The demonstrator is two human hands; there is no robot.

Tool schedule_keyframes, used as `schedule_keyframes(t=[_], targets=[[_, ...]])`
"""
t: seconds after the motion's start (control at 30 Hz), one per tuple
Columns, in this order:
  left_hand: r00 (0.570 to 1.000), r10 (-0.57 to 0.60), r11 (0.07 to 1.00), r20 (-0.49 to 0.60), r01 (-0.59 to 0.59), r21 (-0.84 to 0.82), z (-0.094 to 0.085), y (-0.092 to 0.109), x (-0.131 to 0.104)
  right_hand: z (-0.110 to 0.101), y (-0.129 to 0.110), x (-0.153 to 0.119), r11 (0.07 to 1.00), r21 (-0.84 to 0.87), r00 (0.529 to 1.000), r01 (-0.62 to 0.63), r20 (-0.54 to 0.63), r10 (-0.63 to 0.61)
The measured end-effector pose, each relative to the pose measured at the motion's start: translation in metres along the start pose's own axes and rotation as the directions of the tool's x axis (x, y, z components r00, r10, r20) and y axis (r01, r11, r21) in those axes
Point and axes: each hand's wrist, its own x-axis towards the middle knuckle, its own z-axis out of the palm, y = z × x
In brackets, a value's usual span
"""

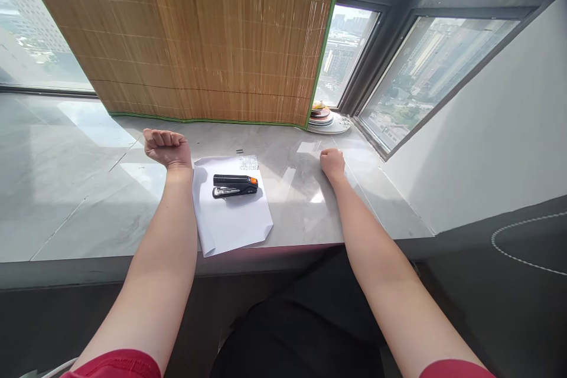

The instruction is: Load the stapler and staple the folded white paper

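Observation:
My left hand (166, 148) is closed in a fist with the curled fingers turned up, just left of some white paper (239, 224). A black stapler (235, 186) with an orange patch at its right end lies across the paper. Beyond the paper's far edge are two small strips of staples (240, 151). My right hand (332, 163), also a fist, rests on the pale stone sill (301, 207) to the right of the paper. Neither fist shows anything in it, and both are apart from the stapler.
A bamboo blind (212, 41) with green edging hangs over the back of the sill. Stacked plates (328, 123) stand in the far right corner by the windows. A white bead chain (509, 254) hangs at the right. The sill's front edge is near my forearms.

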Motion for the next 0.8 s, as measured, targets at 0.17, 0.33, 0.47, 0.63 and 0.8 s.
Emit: schedule_keyframes(t=[0.17, 0.33, 0.47, 0.63, 0.8], targets=[[0.999, 0.0, 0.981, 0.041, -0.008, 0.196, -0.006, -0.002, 0.0, 0.013, -0.065, -0.03, 0.914, 0.267, 0.947, 0.306, 0.016, -0.321], [0.999, 0.042, 0.976, 0.021, -0.045, 0.214, -0.016, -0.009, 0.002, 0.025, -0.141, -0.092, 0.566, 0.571, 0.576, 0.594, 0.19, -0.795], [1.0, 0.0, 0.964, 0.013, -0.003, 0.266, -0.016, -0.014, 0.001, 0.033, -0.162, -0.125, 0.628, 0.556, 0.537, 0.544, 0.344, -0.77], [0.991, -0.116, 0.981, 0.061, 0.105, 0.161, -0.009, -0.02, -0.001, 0.025, -0.144, -0.124, 0.69, 0.497, 0.597, 0.526, 0.363, -0.716], [0.964, -0.249, 0.964, 0.097, 0.257, -0.073, -0.002, -0.029, 0.0, -0.003, -0.085, -0.111, 0.744, 0.437, 0.65, 0.505, 0.374, -0.661]])
